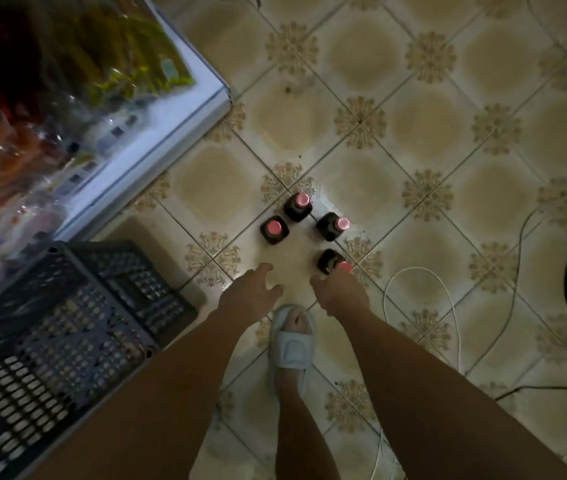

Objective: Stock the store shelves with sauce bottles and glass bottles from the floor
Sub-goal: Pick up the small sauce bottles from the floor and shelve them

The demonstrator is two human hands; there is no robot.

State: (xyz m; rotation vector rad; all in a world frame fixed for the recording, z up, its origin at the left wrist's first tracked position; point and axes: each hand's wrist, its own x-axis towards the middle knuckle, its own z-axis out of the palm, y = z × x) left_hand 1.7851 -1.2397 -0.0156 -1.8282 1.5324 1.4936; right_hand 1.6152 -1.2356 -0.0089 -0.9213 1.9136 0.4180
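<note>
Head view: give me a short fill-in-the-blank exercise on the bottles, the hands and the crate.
1. ____ dark bottles with pink caps stand on the tiled floor.
2. The right hand reaches the nearest bottle; the left hand holds ____.
3. The dark plastic crate lies on the person's ____ side.
4. Between the forearms, a foot wears a pale ____.

Missing words: four; nothing; left; slipper

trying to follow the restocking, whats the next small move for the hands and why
Probably the right hand closes round the nearest bottle and lifts it: its fingers already touch that bottle, while the left hand hangs open, holding nothing.
</note>
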